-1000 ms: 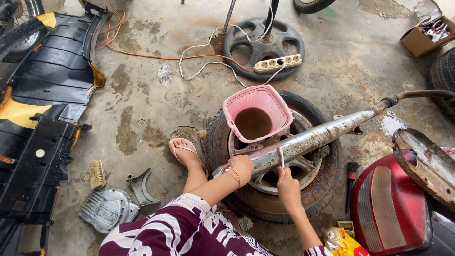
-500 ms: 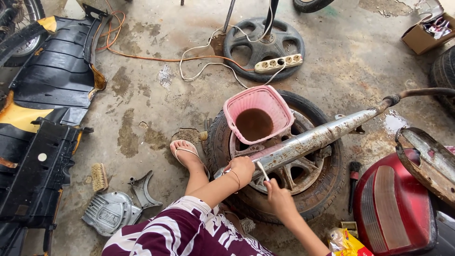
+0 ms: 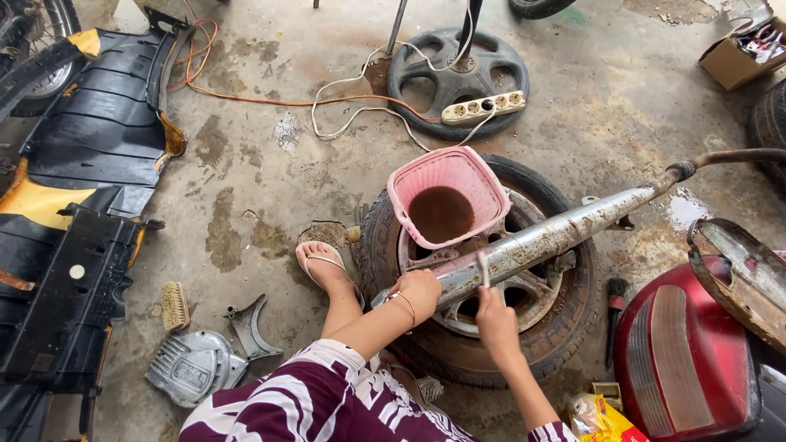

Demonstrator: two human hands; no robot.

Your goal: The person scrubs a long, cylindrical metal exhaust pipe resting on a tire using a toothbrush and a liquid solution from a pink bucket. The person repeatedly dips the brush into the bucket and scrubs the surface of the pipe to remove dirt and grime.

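Stained concrete floor (image 3: 246, 164), tyre (image 3: 565, 327), brush (image 3: 173, 305)

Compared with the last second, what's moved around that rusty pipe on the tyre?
The right hand with its small tool slid down toward the pipe's near end, then back up along the exhaust pipe. The left hand kept its grip on the near end; pipe, pink basket and tyre stayed put.

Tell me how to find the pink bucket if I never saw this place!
Look for the big car tyre lying flat on the stained concrete floor, with a long rusty silver exhaust pipe laid across it. The pink bucket sits on the tyre's far side, just behind the pipe. It is the only pink thing there, squarish with ribbed walls, and holds brown liquid.
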